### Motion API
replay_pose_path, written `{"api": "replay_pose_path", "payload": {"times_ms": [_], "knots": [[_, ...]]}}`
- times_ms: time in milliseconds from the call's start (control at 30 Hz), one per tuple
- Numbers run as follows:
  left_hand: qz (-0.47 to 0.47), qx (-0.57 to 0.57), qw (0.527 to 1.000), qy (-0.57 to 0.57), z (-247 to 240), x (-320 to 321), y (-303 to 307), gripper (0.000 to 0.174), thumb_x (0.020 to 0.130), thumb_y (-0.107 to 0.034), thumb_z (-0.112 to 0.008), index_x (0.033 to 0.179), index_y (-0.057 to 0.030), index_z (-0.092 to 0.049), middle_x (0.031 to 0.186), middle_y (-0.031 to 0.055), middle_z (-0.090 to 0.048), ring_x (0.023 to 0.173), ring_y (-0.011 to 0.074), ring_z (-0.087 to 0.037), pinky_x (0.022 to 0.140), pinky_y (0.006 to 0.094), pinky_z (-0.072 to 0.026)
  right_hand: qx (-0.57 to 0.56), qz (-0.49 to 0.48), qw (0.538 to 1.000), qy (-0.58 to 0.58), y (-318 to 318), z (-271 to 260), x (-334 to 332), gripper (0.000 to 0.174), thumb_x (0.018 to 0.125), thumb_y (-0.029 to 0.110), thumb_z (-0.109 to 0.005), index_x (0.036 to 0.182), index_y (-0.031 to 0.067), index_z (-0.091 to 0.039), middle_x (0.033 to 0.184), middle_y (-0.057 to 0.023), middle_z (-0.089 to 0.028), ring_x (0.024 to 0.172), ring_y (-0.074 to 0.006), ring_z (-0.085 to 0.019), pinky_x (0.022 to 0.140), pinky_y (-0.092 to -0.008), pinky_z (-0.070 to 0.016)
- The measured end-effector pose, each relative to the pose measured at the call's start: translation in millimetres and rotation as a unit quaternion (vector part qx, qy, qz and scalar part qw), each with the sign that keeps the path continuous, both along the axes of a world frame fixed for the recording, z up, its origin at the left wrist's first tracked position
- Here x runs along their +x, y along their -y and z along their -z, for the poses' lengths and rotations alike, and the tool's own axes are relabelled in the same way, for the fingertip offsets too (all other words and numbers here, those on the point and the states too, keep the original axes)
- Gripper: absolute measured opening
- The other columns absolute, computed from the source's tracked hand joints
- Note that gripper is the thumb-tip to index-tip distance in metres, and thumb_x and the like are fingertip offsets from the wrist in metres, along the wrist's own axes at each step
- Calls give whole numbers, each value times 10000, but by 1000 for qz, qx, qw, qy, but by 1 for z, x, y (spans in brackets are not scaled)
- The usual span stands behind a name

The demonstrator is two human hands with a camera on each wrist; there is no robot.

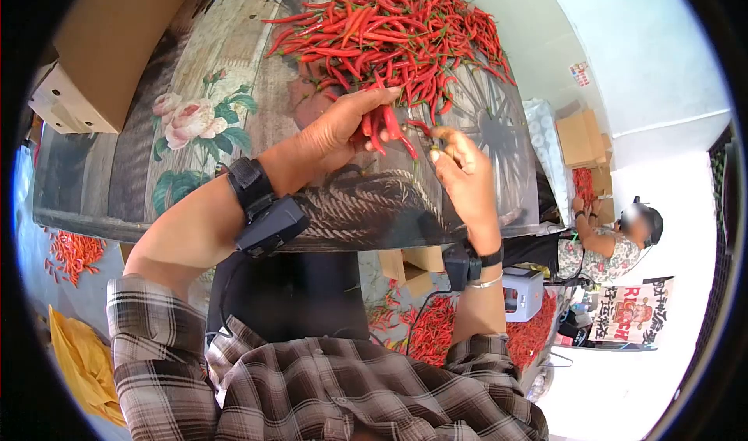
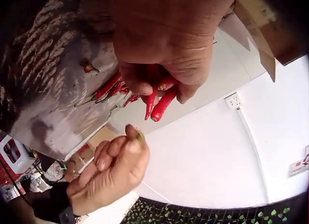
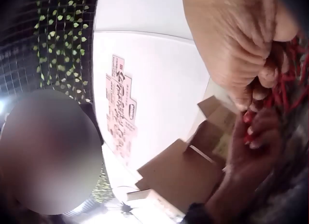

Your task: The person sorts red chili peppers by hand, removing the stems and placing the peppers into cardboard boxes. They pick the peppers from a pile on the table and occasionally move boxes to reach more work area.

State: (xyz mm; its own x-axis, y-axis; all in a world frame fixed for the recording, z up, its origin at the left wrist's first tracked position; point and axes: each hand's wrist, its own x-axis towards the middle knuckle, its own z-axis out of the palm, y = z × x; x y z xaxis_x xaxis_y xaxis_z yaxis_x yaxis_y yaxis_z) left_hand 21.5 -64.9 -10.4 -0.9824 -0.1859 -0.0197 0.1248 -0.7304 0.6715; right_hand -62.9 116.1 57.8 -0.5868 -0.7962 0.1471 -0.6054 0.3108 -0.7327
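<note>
Several red chili peppers [image 1: 392,125] stick out of my left hand [image 1: 343,129], whose thumb and fingers curl around them over the near part of the table. In the left wrist view, stemless ends of these held chilies [image 2: 164,106] point toward the other hand. Close by on the right, my right hand [image 1: 467,176] pinches a small green chili stem [image 2: 140,136] between thumb and forefinger, apart from the held peppers in that view. Just beyond both hands spreads a large heap of red chilies [image 1: 389,36] with green stems.
The table [image 1: 101,168] has a cover printed with flowers and rope. At its far left stands a cardboard box [image 1: 109,51]. More chilies [image 1: 430,332] lie on the floor below the near edge. Another person [image 1: 612,246] sits at the right near cardboard boxes [image 1: 580,137].
</note>
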Motion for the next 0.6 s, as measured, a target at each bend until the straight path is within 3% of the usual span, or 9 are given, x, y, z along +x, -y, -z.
{"api": "replay_pose_path", "payload": {"times_ms": [67,133,200,233,333,467,533,567,600], "knots": [[-4,-2,1000,7,-2,0,0,332,903,-352,-533,750,-61,-574,564,22,-560,429,74,-466,391,192,-338,70,73,995,-9,-7,18,-19,148,830,83,-587,951,-3,-592,656,18,-489,624,-62,-443,566,-241,-387],[-5,-4,1000,17,0,-1,-1,334,902,-352,-529,757,-54,-575,561,23,-561,428,76,-467,391,194,-341,40,69,997,-15,-4,34,-18,188,813,106,-613,954,-9,-562,620,-29,-495,582,-109,-444,554,-272,-392],[-19,-2,1000,11,2,-3,-2,317,898,-334,-541,762,-51,-575,550,16,-553,419,81,-469,396,193,-348,111,59,988,-87,-2,43,-15,231,800,139,-632,940,-19,-536,624,-132,-525,568,-197,-504,565,-331,-415],[-18,-3,1000,12,2,-2,-2,317,898,-334,-541,762,-51,-575,550,16,-553,419,81,-469,396,193,-348,123,72,980,-140,2,46,-12,259,791,171,-647,885,-28,-511,670,-218,-528,607,-285,-560,598,-389,-432],[-18,-18,1000,4,3,-2,-1,287,887,-306,-569,751,-53,-572,548,6,-549,427,74,-482,403,190,-360,114,61,977,-172,4,50,-20,265,801,180,-643,855,-30,-491,695,-220,-561,650,-319,-594,613,-422,-434],[-16,1,1000,13,4,-3,-2,180,841,-227,-655,819,-73,-565,601,-8,-565,473,62,-513,411,196,-377,2,83,988,-131,0,48,-30,240,823,160,-630,822,-19,-471,680,-146,-580,606,-250,-577,575,-388,-433],[-22,15,1000,10,4,-2,-3,172,825,-205,-680,845,-83,-561,625,-14,-571,488,59,-520,411,199,-377,-18,128,987,97,0,34,-26,174,853,136,-600,855,-3,-496,684,-49,-560,606,-156,-554,557,-318,-432],[-13,-2,1000,17,4,-2,-4,175,816,-193,-691,864,-91,-557,644,-17,-573,496,60,-524,415,199,-387,-20,114,988,100,0,30,-20,127,868,115,-582,900,9,-520,690,-1,-519,585,-72,-495,531,-248,-409],[-3,-19,1000,22,2,-3,-5,187,807,-181,-703,883,-99,-553,662,-20,-575,504,62,-529,418,199,-396,-20,118,988,101,2,31,-15,127,868,115,-582,900,9,-520,690,-1,-519,585,-72,-495,531,-248,-409]]}}
